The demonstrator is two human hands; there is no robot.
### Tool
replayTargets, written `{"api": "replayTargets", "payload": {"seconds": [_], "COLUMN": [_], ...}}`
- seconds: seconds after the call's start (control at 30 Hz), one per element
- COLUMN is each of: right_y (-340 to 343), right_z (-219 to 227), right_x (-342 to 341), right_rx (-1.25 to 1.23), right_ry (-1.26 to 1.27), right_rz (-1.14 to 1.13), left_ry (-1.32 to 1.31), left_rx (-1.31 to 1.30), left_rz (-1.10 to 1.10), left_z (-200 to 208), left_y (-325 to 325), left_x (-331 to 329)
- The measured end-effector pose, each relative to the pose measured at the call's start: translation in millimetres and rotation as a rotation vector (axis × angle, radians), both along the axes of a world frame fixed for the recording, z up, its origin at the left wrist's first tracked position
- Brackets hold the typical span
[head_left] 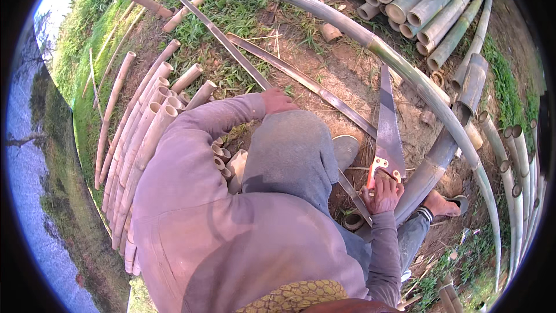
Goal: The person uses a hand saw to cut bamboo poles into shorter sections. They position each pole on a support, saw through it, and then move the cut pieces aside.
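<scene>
My right hand [383, 194] is closed around the orange handle of a handsaw [389, 124], whose broad toothed blade points away from me. The blade lies left of a thick bamboo pole [425, 174], which slants past my right leg. My left hand [279, 102] is at my bent left knee [289, 150], where a long, narrow bamboo strip [217, 35] runs in from the far left. Its fingers are mostly hidden, so I cannot tell whether it grips the strip. Another split bamboo strip [304, 81] lies on the ground between my left hand and the saw.
A long curved bamboo pole [353, 29] arches across the far side and down the right. Cut bamboo poles are stacked at the far right [414, 0], the left [139, 145] and the right edge [518, 162]. A short bamboo offcut [330, 32] lies on the dirt.
</scene>
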State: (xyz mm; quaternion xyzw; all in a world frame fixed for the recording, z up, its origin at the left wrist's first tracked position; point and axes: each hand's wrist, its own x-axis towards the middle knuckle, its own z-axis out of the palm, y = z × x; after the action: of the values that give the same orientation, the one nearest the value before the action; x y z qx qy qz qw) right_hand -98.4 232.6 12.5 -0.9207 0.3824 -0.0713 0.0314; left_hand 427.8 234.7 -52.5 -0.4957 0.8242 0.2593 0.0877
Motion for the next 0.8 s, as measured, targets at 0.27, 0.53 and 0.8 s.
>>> {"api": "replayTargets", "payload": {"seconds": [0.27, 0.53, 0.8], "right_y": [35.6, 1.0, -57.6], "right_z": [14.2, 36.8, 57.8], "right_x": [0.1, -46.4, -21.3], "right_rx": [0.19, 0.263, 0.113], "right_ry": [-0.047, -0.205, -0.372], "right_rz": [-0.148, -0.259, -0.251], "left_ry": [-0.059, 0.112, 0.106], "left_rx": [-0.388, -0.731, -1.054], "left_rz": [-0.049, -0.008, 0.126], "left_z": [25.0, 89.1, 102.5], "left_y": [-26.1, -73.8, -116.2], "left_x": [-17.9, -71.4, -64.4]}}
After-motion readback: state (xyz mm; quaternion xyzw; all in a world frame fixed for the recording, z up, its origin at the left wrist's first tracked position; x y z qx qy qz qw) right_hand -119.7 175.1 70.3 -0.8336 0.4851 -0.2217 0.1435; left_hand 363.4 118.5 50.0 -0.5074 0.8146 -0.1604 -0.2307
